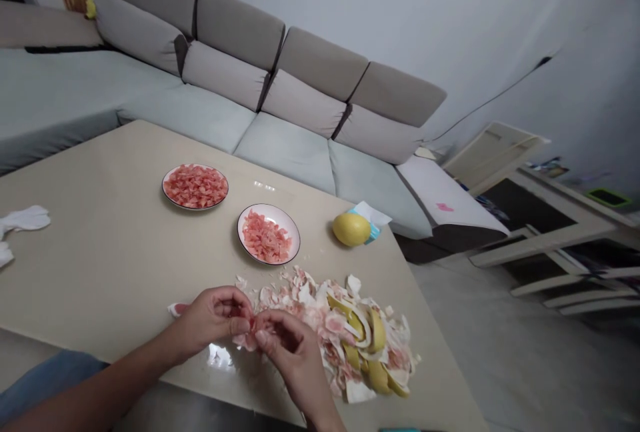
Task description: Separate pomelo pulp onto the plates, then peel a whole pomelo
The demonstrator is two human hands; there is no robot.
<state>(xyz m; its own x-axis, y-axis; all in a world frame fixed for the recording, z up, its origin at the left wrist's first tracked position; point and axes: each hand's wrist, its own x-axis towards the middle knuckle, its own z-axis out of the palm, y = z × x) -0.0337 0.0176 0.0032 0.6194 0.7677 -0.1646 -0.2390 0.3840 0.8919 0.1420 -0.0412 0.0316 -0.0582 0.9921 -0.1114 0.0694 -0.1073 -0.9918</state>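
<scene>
Fingers of the left hand (215,319) and right hand (295,349) are pinching nearly closed, thumbs against curled forefingers. Behind them, a long grey cushioned sofa (290,149) is standing beyond a glossy beige table (125,252). Beside the right hand, a loose heap of yellow-and-white peel (377,332) is lying. Two round dark-rimmed plates (289,225) are bearing pink flakes (196,185). Rightward, an oval yellow fruit (351,229) is resting. Between the fingertips, both hands are gripping a small pink piece of fruit flesh (245,341) over the table.

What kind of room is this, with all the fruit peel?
Probably a living room in someone's home: a long, cushioned gray sofa stands along the wall, and a big pale table sits in front of it.
</scene>
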